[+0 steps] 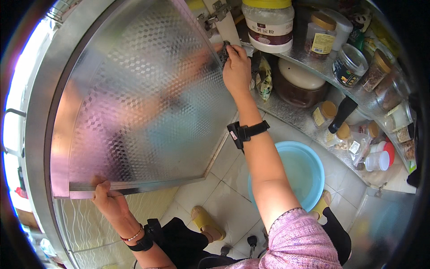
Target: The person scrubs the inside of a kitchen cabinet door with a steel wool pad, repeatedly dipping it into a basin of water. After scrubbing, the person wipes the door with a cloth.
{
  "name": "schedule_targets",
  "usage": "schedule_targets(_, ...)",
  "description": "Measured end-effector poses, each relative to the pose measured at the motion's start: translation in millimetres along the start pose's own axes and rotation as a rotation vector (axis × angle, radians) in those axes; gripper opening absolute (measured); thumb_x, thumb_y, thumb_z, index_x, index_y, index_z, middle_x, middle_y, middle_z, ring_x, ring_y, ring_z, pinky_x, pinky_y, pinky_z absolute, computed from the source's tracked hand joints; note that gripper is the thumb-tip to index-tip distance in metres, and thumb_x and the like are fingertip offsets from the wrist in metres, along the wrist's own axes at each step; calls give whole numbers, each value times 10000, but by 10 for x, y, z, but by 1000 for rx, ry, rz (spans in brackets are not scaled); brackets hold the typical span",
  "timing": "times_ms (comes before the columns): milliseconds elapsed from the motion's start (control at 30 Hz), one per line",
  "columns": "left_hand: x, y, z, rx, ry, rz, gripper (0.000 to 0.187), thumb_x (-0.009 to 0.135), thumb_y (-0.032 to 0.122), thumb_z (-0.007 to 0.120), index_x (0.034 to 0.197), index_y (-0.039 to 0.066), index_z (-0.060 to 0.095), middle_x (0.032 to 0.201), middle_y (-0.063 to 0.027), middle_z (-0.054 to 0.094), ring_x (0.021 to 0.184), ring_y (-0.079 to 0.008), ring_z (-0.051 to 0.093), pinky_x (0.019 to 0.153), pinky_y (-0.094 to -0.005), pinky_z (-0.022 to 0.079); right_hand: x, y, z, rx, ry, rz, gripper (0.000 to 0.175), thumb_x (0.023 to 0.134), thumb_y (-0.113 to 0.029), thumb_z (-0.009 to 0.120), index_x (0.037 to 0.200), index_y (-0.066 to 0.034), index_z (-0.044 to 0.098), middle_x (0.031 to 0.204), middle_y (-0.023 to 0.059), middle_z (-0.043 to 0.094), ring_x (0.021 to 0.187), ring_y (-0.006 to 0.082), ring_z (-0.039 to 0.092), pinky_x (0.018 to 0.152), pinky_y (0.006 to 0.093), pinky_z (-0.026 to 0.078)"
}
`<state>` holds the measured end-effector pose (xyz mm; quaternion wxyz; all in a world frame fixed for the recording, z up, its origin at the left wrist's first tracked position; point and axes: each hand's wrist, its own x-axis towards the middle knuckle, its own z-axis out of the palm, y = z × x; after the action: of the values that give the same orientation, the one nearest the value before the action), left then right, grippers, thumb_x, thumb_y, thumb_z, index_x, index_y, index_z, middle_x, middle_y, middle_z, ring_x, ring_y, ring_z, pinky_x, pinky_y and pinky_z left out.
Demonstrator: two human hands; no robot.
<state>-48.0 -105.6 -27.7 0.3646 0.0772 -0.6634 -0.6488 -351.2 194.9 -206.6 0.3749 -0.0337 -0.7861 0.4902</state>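
Observation:
My left hand [111, 201] grips the outer edge of an open cabinet door [144, 101], lower left. The door's inner face is shiny metal with a cube pattern, and it mirrors my arm and sleeve in a blur. At the hinge side of the door, my right hand [237, 69] pinches a dark grey scouring pad [225, 52], which looks like steel wool. The pad touches the door's edge just below a metal hinge [215, 16]. My right fingers partly cover the pad.
A blue basin [317, 168] of water stands on the tiled floor [223, 201] beneath my right arm. Foil-lined shelves [295, 55] at right hold a large yellow-lidded jar [268, 27], several smaller jars and a brown lidded pot [297, 87]. A metal countertop edge [37, 117] curves along the left.

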Motion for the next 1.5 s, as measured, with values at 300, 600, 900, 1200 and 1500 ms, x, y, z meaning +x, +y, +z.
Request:
schedule_targets(300,6,19,-3,0,49,-8,93,761,-37,524,835,14,552,868,-6,460,842,-107,415,803,-218,337,-807,966,-18,-152,-315,406,383,953,-108,544,1326,-100,628,1439,108,513,1255,361,535,995,442,500)
schedule_targets(600,5,4,1,-24,78,-39,143,765,-24,561,905,-5,582,897,-16,501,876,-117,463,829,-247,378,-1360,1096,398,733,172,807,418,977,-40,513,1389,20,550,1423,212,497,1205,383,550,1017,431,455)
schedule_targets(900,89,46,-100,-53,97,-76,301,778,-25,549,1067,-48,625,992,-68,556,961,-167,526,910,-293,432,-1464,992,694,14,135,573,425,930,6,553,1354,3,586,1375,214,520,1212,408,520,1024,466,435)
schedule_targets(1200,66,86,-1,-36,13,-109,135,775,-33,517,892,30,539,907,-26,467,869,-153,455,892,-294,421,-1868,917,716,131,179,1081,417,947,9,554,1363,8,576,1350,218,529,1187,400,548,1005,430,455)
schedule_targets(1500,89,68,54,-61,184,-51,200,794,-23,527,992,-2,547,1004,-61,511,965,-203,499,940,-362,444,-1650,1509,647,-143,-126,704,421,941,-39,528,1351,-73,618,1411,187,530,1208,413,576,997,466,499)
